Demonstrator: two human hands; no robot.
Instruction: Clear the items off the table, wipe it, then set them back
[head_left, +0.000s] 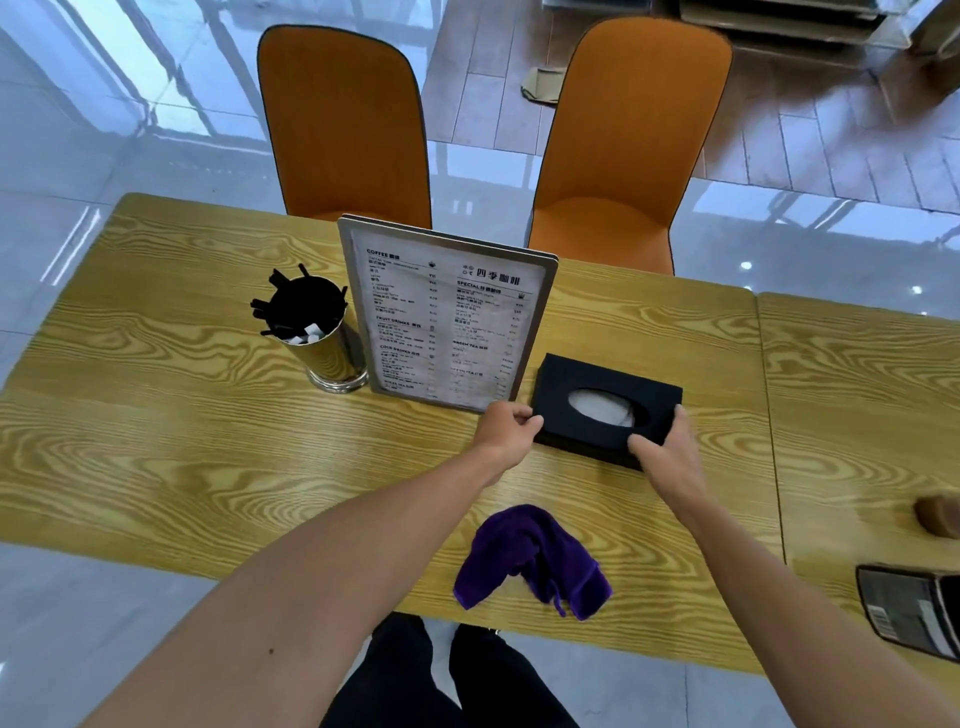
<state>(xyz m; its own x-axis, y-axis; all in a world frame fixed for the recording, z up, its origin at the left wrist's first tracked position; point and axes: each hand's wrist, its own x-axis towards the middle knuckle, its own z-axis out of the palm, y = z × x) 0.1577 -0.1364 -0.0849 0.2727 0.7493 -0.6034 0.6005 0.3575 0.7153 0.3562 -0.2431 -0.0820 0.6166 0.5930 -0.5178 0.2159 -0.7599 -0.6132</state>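
A black tissue box (587, 384) with an oval opening lies on the wooden table (182, 415), right of centre. My left hand (506, 428) grips its near left end and my right hand (665, 447) grips its near right corner. Just left of the box stands a framed menu (441, 312), upright and leaning back. A shiny metal cup (322, 343) full of black straws stands to the left of the menu. A crumpled purple cloth (530, 558) lies near the table's front edge, between my forearms.
Two orange chairs (343, 124) (628, 140) face me across the table. A second wooden table (857, 395) butts against the right side; on it lie a brown object (937, 514) and a dark packet (914, 613). Glossy tile floor surrounds everything.
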